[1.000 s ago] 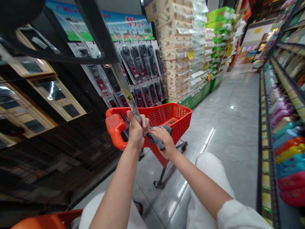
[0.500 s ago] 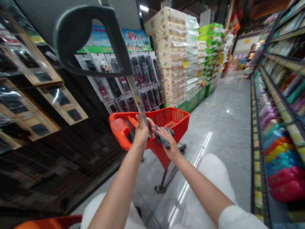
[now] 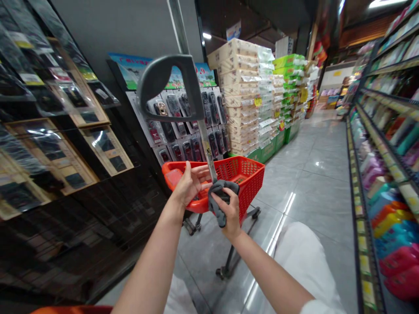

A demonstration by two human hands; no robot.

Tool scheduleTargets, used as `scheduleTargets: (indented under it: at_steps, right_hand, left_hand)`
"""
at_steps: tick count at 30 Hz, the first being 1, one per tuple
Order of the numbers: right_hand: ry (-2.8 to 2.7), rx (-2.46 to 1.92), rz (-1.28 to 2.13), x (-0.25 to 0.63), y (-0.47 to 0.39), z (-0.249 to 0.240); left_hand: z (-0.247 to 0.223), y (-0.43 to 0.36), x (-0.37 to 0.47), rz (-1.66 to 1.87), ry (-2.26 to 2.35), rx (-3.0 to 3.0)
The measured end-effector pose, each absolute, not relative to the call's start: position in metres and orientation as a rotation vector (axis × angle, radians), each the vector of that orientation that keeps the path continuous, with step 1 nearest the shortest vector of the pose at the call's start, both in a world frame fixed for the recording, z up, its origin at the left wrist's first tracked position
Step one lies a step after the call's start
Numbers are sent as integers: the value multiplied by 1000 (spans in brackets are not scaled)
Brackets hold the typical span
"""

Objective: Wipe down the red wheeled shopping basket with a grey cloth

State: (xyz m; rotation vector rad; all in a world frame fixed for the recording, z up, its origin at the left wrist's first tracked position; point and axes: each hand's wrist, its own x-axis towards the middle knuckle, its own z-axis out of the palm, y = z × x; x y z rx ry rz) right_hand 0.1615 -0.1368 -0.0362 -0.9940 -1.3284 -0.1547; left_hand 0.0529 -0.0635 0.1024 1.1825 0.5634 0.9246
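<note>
A metal pole (image 3: 207, 144) with a dark grey loop handle (image 3: 195, 87) rises in front of me, its lower end near my hands. My left hand (image 3: 190, 185) is open beside the pole, palm turned toward it, fingers stretched out and holding nothing. In my right hand (image 3: 231, 213) is a bunched grey cloth (image 3: 225, 196), pressed at the pole's lower end, which it partly hides. Just behind both hands stands a red shopping cart (image 3: 250, 183) with a perforated basket.
Packaged goods hang on the dark left wall (image 3: 108, 150). Stacked cartons (image 3: 240, 96) and green boxes (image 3: 290, 83) line the aisle further on. To the right run shelves (image 3: 386, 144) of bottles. Grey tiles (image 3: 314, 174) cover the floor. A red-orange edge (image 3: 72, 309) shows at bottom left.
My left hand has let go of the pole and opened beside it. My right hand has closed round the cloth at the pole's lower end. The handle appears lower in view.
</note>
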Motion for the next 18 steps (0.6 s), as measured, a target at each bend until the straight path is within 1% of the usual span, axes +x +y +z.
scheduleTargets:
  at_steps: [2,4,9,11,13,18]
  right_hand:
    - [-1282,-990,-189,164,-130,-29]
    - [-1271,-974,-245,169,-122,-8]
    - [-1361,-945,-433,184,-105,85]
    - [-1377,-934,-486,188,-101,114]
    - [-1397,-901,-511,189,-101,127]
    - [-1384,-789,-428,192,-105,128]
  left_hand:
    - [102,-66,53,946,545,1160]
    - [101,-66,52,948,520,1154]
    - [97,-66,52,949,397,1133]
    - [97,-67,52,943,371,1138]
    - [98,-68,51,941,364,1147]
    - [98,-69,49,950,381,1192]
